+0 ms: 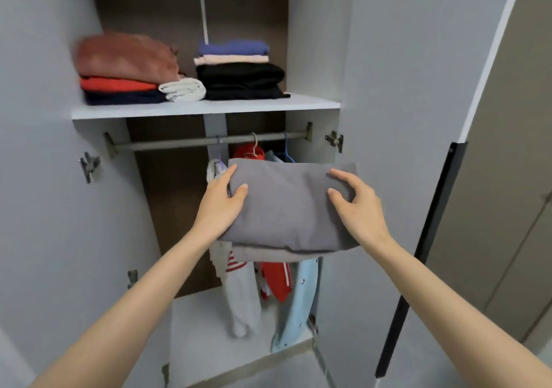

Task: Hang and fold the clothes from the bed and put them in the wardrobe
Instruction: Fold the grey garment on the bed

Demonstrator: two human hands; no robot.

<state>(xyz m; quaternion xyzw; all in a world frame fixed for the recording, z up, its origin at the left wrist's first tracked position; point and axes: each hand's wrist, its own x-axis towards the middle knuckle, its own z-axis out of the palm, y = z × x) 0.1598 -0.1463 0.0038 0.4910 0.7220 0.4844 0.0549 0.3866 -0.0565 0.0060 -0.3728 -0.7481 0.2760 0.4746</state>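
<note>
A folded grey garment (pixel 288 205) is held flat in the air in front of the open wardrobe, below its shelf (pixel 206 108). My left hand (pixel 222 201) grips the garment's left edge, thumb on top. On the right edge, my right hand (pixel 358 205) grips it the same way. The shelf carries two stacks of folded clothes: a pink, red and navy stack (pixel 122 71) on the left and a blue, cream and black stack (pixel 239 71) on the right, with a small white roll (pixel 183 89) between them.
Under the shelf a metal rail (pixel 209 141) holds several hanging clothes, white (pixel 239 295), red (pixel 276 280) and light blue (pixel 300 301). Both wardrobe doors stand open at left (pixel 44 178) and right (pixel 403 119). A black vertical handle (pixel 424 253) runs down the right door's edge.
</note>
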